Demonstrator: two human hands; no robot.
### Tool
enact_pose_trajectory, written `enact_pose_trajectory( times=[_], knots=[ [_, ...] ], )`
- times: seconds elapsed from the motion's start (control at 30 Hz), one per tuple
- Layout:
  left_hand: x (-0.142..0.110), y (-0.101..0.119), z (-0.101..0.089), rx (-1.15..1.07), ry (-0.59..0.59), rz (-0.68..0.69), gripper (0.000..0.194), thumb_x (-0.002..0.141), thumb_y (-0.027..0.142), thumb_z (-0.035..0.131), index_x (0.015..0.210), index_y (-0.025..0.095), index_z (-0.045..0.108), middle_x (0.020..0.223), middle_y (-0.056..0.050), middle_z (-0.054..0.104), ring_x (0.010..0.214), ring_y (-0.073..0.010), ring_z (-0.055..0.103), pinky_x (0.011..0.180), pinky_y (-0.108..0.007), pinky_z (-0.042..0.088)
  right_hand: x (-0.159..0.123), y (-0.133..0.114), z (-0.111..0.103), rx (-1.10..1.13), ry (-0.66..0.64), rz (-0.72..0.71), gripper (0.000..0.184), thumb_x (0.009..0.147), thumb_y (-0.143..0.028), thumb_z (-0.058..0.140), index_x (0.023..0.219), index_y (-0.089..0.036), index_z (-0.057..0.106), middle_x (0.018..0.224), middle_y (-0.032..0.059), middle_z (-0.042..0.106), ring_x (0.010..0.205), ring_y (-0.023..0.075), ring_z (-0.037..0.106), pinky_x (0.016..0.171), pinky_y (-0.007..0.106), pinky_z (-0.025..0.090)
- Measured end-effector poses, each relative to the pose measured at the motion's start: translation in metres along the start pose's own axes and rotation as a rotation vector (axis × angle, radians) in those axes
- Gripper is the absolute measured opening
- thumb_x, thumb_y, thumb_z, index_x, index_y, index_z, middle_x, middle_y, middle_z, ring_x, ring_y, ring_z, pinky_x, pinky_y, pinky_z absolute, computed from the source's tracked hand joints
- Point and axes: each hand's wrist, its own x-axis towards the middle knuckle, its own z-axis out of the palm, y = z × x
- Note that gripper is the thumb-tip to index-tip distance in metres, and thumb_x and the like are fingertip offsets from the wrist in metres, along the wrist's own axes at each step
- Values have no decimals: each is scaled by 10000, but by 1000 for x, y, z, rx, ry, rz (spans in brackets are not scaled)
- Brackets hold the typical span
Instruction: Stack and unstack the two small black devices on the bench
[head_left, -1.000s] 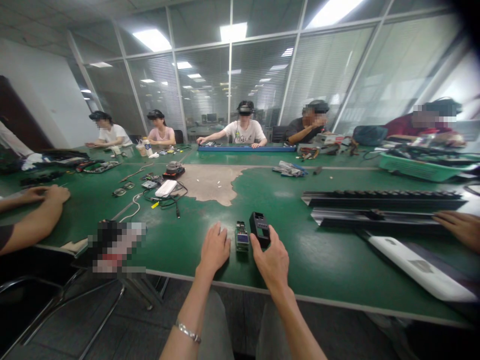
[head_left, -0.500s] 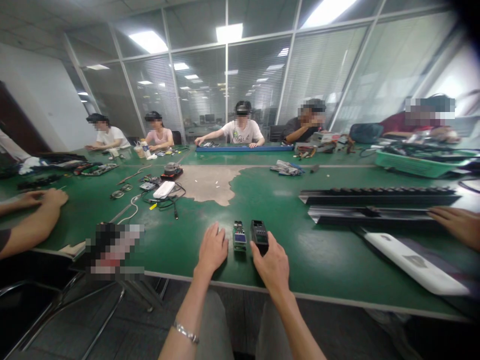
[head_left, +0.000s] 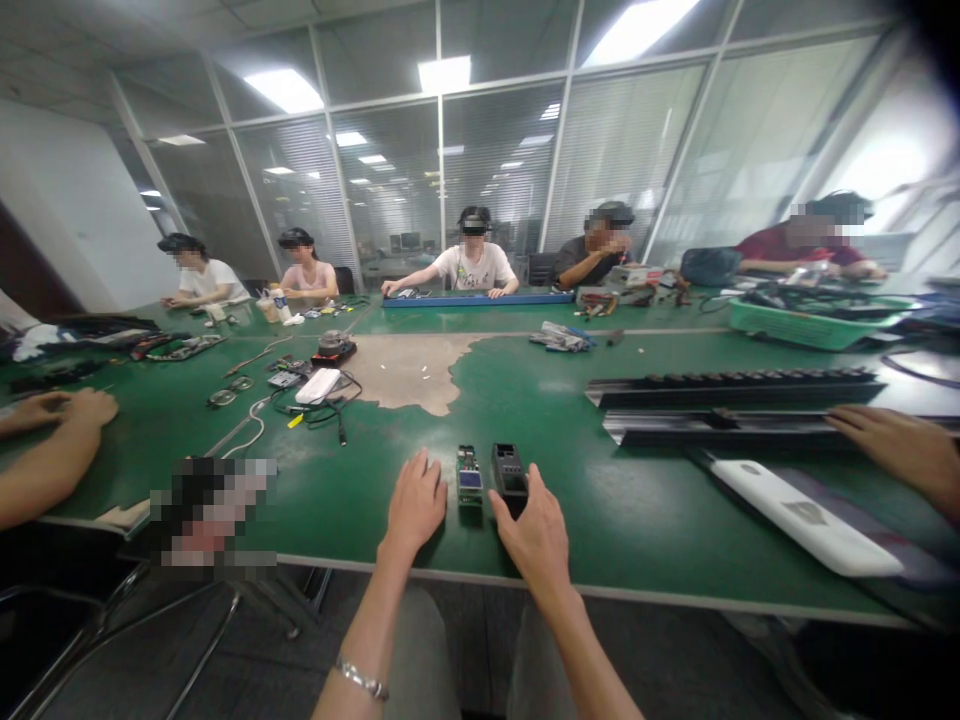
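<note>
On the green table, a narrow circuit board [head_left: 470, 478] with a small screen lies between my two hands. My left hand [head_left: 417, 503] rests flat just left of it, fingers stretched out, holding nothing. A black plastic housing [head_left: 508, 468] with openings in its face lies to the right of the board, apart from it. Around the near end of this housing is my right hand [head_left: 534, 520], thumb along its left side and fingers along its right. The palm hides part of the housing's lower end.
To the right are black metal rails [head_left: 720, 430], a white elongated device [head_left: 806, 515] and another person's hand [head_left: 892, 445]. A white box with cables [head_left: 319, 386] lies to the left, near a neighbour's hands [head_left: 82, 408]. Several people sit across the table; a green basket [head_left: 817, 322] stands far right.
The whole view has shifted slightly, so the scene sits a little further left. My hands, the circuit board and the housing keep nearly the same places relative to each other.
</note>
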Motion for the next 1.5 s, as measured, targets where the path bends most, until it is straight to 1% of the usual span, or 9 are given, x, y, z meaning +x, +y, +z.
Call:
enact_pose_trajectory(
  times=[0.2, 0.47, 0.6, 0.73, 0.83, 1.1, 1.27, 1.43, 1.5],
  knots=[
    [-1, 2, -2, -3, 4, 7, 432, 976, 346, 383, 1317, 141, 549, 1496, -170, 417, 1398, -259, 371, 1168, -456, 270, 0, 4, 2, -6, -15, -14, 668, 911, -499, 460, 1384, -28, 437, 1281, 229, 586, 1167, 318, 555, 987, 449, 440],
    [-3, 4, -4, -8, 10, 0, 419, 976, 367, 377, 1298, 169, 559, 1495, -155, 425, 1403, -251, 366, 1154, -472, 296, -1, 4, 0, 17, 20, -11, 717, 885, -525, 488, 1392, -23, 416, 1286, 240, 577, 1166, 329, 555, 978, 452, 443],
    [-6, 5, -5, -26, 49, -17, 423, 978, 366, 384, 1312, 153, 532, 1511, -169, 394, 1413, -255, 347, 1162, -478, 278, -2, 5, 1, 8, 17, -24, 690, 879, -502, 508, 1360, -11, 448, 1259, 237, 589, 1152, 326, 554, 986, 441, 436],
    [-8, 5, -8, -54, 98, -46, 293, 974, 343, 414, 1123, 168, 596, 1531, -156, 361, 1449, -262, 266, 1168, -509, 247, -3, 5, -1, 30, 18, -26, 626, 884, -482, 504, 1324, -37, 480, 1216, 218, 609, 1112, 316, 567, 959, 438, 447],
    [-8, 6, -9, -69, 108, -56, 226, 980, 301, 402, 981, 180, 593, 1520, -153, 379, 1450, -252, 261, 1160, -519, 259, -3, 3, -4, 33, -2, -24, 591, 894, -468, 492, 1319, -57, 480, 1193, 210, 620, 1085, 308, 578, 922, 432, 463],
    [-9, 4, -9, -80, 97, -45, 186, 967, 264, 424, 917, 181, 583, 1509, -154, 393, 1430, -260, 302, 1154, -517, 269, -4, -1, -7, 18, -27, -2, 589, 898, -460, 494, 1318, -49, 481, 1187, 218, 621, 1084, 296, 581, 923, 412, 453],
    [-10, 2, -7, -82, 81, -51, 173, 958, 288, 455, 950, 185, 594, 1510, -150, 394, 1422, -264, 318, 1154, -517, 261, -2, -4, -8, 60, -46, 80, 606, 882, -504, 502, 1310, -75, 501, 1163, 194, 642, 1060, 297, 599, 913, 409, 457],
    [-11, 1, -5, -66, 76, -50, 286, 951, 295, 469, 1202, 203, 572, 1516, -138, 390, 1410, -264, 339, 1161, -522, 247, 3, -21, -19, 118, -10, 133, 625, 882, -551, 490, 1327, -112, 507, 1181, 173, 651, 1044, 296, 624, 905, 404, 463],
    [-12, 1, -5, -61, 72, -54, 319, 949, 295, 472, 1244, 211, 561, 1518, -133, 387, 1408, -262, 341, 1165, -516, 244, 5, -34, -24, 130, -4, 137, 652, 885, -572, 482, 1352, -118, 490, 1206, 176, 645, 1062, 296, 627, 907, 401, 464]
  ],
)
